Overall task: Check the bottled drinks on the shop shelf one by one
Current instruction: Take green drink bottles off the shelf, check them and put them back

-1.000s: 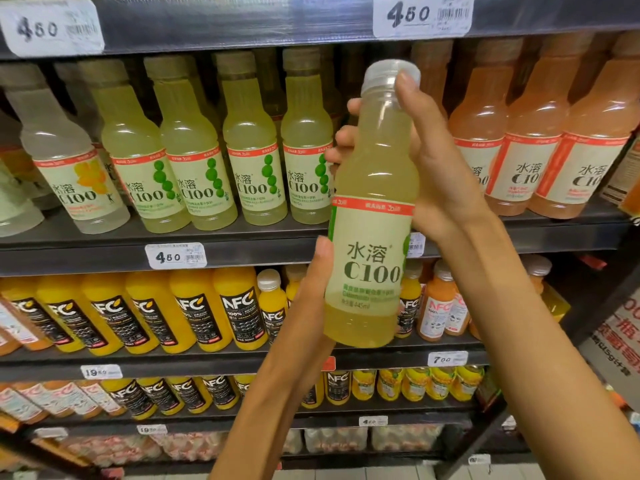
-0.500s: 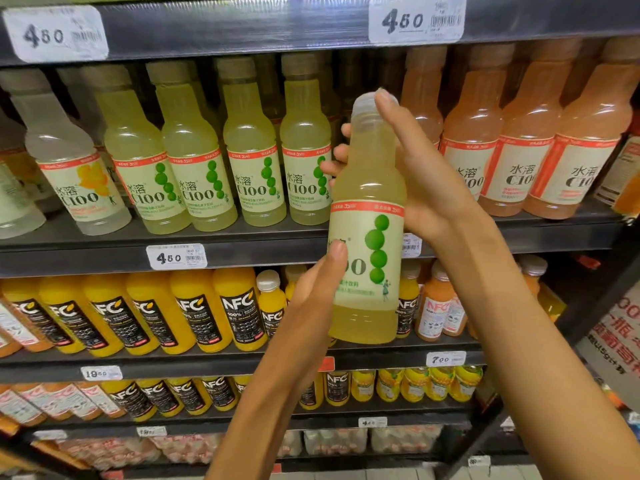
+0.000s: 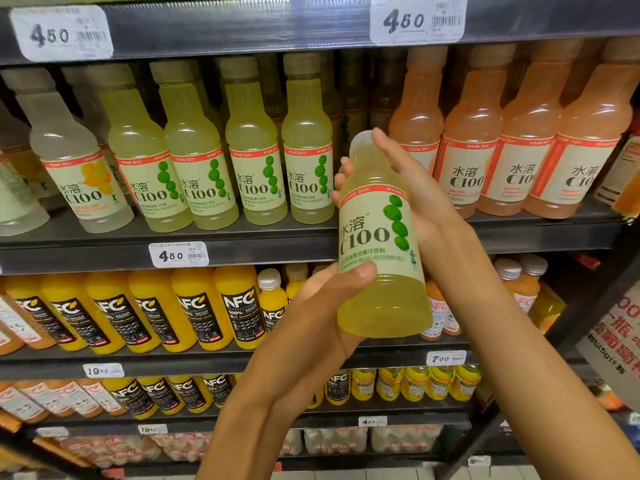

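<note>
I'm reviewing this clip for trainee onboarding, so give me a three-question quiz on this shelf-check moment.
1. True or false: both hands hold the green-dot C100 bottle.
2. Which hand grips its lower part? A) left B) right
3. Fill in: the price tag beneath the pale green bottles reads ____.

Key: 1 true; 2 A, the right hand is at the neck and cap; 3 4.50.

**One head-worn camera, close to the shelves**

A single wide-angle view from the person's head faces the shop shelves [image 3: 242, 244] straight on, tipped slightly downward. It sits near enough that both forearms rise from the lower edge, and the shelf lines bow at the sides.
</note>
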